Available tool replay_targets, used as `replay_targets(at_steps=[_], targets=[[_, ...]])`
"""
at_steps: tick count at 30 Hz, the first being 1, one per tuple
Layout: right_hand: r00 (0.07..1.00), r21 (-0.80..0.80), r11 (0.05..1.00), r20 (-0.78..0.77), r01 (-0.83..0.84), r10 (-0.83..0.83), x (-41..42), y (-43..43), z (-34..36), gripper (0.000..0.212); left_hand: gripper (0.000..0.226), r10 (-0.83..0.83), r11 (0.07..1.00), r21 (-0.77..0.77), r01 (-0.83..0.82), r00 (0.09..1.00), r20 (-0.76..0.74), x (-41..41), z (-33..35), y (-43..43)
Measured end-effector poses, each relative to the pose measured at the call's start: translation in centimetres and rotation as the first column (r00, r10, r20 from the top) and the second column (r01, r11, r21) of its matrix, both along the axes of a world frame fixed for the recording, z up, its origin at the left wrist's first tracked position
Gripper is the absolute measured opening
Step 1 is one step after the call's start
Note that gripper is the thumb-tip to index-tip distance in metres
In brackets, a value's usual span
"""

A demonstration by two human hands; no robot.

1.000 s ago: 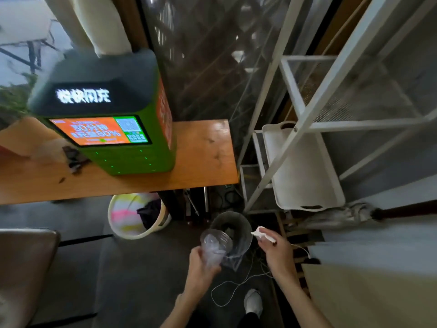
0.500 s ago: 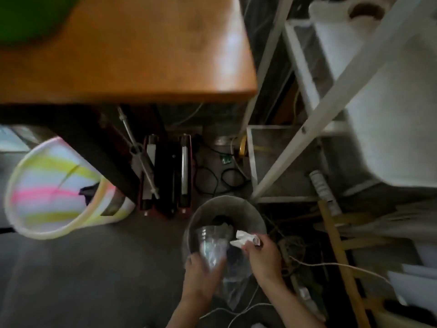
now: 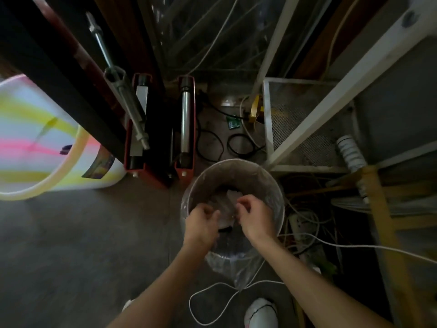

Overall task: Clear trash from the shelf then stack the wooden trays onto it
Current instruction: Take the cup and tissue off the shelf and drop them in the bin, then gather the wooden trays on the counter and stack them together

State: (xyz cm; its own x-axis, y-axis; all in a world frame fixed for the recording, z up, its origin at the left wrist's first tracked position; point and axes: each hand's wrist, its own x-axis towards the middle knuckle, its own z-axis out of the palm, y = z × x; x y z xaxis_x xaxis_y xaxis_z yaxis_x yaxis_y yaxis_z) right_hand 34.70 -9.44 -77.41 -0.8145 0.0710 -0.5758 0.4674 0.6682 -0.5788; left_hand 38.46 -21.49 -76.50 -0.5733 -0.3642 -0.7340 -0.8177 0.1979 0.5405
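We hold both hands over the lined bin (image 3: 233, 171). Left hand (image 3: 202, 224) and right hand (image 3: 255, 217) have fingers (image 3: 244, 202) curled, loosely parted, gripping nothing we can make out. Crumpled trash (image 3: 228, 197) lies just beyond the fingertips, inside the bin.

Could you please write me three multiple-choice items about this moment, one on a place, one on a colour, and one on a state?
1. Where are both hands?
A. over the lined bin
B. on the mesh shelf
C. in the striped tub

2. What colour are the two upright cases by the bin?
A. blue
B. red
C. white

3. How is the bin?
A. tipped over
B. lidded
C. upright, open

Key: A, left hand and right hand sit above the lined bin; B, the cases have red shells; C, its round mouth faces up.
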Motion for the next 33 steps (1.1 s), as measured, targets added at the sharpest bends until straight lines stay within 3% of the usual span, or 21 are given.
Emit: replay_targets(at_steps=[4, 8, 12, 16, 25, 33], targets=[[0.950, 0.157, 0.947, -0.102, -0.279, 0.296, 0.4, -0.1, 5.6, 0.013, 0.020, -0.301, 0.933, -0.205, 0.297, 0.954, 0.014, 1.2, 5.0, -1.5], [0.804, 0.389, 0.765, -0.094, -0.513, 0.587, 0.6, -0.4, 11.4, 0.024, 0.022, -0.518, 0.779, -0.395, 0.487, 0.855, 0.032, 1.6, 10.9, -3.6], [0.701, 0.463, 0.598, 0.076, -0.655, 0.709, 0.9, -0.9, 17.1, 0.056, 0.033, -0.656, 0.579, -0.504, 0.641, 0.733, 0.179, 1.9, 17.5, -5.4], [0.638, 0.428, 0.526, 0.174, -0.735, 0.750, 1.4, -1.2, 23.4, 0.075, 0.045, -0.654, 0.472, -0.519, 0.713, 0.678, 0.337, 2.9, 24.1, -6.6], [0.527, 0.467, 0.376, 0.249, -0.800, 0.813, 2.7, 0.2, 39.9, 0.084, 0.055, -0.468, 0.564, -0.535, 0.629, 0.777, 0.421, 11.8, 41.8, -9.5], [0.344, 0.493, 0.216, 0.186, -0.843, 0.920, 8.1, -4.7, 53.2, 0.084, 0.055, -0.158, 0.698, -0.615, 0.367, 0.916, 0.368, 25.2, 56.2, -12.6]])
